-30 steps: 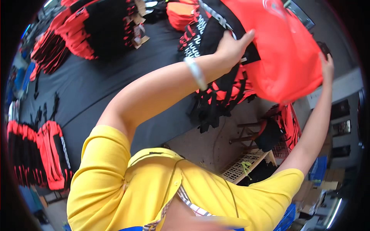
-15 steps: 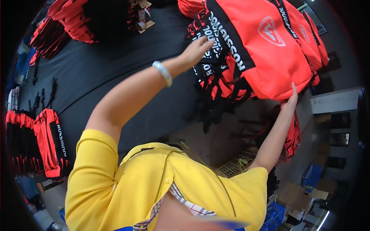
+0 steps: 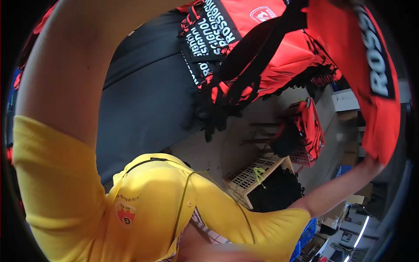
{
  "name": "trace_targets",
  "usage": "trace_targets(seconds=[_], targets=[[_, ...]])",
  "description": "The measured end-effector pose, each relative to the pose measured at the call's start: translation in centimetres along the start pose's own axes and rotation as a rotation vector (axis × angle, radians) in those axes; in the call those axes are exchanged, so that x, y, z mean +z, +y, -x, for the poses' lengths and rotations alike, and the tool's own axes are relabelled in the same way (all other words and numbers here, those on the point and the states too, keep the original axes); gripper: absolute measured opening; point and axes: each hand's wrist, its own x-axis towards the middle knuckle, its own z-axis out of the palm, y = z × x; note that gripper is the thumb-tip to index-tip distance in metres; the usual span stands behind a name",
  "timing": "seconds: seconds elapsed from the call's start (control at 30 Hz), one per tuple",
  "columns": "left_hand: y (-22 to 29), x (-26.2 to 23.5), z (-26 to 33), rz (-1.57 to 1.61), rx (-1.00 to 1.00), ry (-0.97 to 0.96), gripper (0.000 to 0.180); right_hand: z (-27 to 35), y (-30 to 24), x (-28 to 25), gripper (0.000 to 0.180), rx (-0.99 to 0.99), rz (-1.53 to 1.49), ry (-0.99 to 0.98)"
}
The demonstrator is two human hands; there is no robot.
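Note:
A red bag with black trim and white lettering (image 3: 380,126), apparently a backpack, is raised close to me on the right. My right hand (image 3: 373,164) grips its lower end, the fingers mostly hidden behind the fabric. A wide black strap (image 3: 270,48) hangs off the raised bag. My left arm reaches up across the upper left, and its hand lies beyond the top edge. Just past the strap, a pile of matching red and black bags (image 3: 290,54) lies on the dark-covered table (image 3: 139,113), black straps dangling over the edge.
Beyond the table on the floor stands a beige slatted crate (image 3: 244,170) with black material beside it. Farther off is a pink-red basket (image 3: 301,156) holding red items. A blue crate (image 3: 307,238) and cardboard boxes (image 3: 334,214) are at lower right.
The bag has come up off the pile, moving right and nearer to me, with my right hand at its end. My left arm has swung up, taking its hand out of view.

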Motion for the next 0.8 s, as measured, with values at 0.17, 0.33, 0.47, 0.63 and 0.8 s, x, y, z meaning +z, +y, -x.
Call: trace_targets(seconds=[0.17,0.33,0.47,0.63,0.8], targets=[[0.3,1.3,-0.5,0.111,0.04,-0.138,0.025,2.4,-2.5,-9.4,0.045,-0.256,0.425,0.08],[0.6,1.2,-1.3,0.175,0.068,-0.24,0.025,6.4,-8.8,-9.7,0.046,-0.087,0.061,0.151],[1.2,0.6,-1.6,0.205,0.088,-0.311,0.024,3.4,-6.8,-8.4,0.046,0.055,-0.254,0.208],[1.6,-2.5,-1.2,0.207,0.094,-0.319,0.025,0.6,-10.4,10.7,0.047,0.274,-0.708,0.227],[-0.8,-4.4,-0.7,0.453,-0.182,0.088,0.026,2.6,-6.8,23.7,0.043,0.788,-1.403,-0.157]])
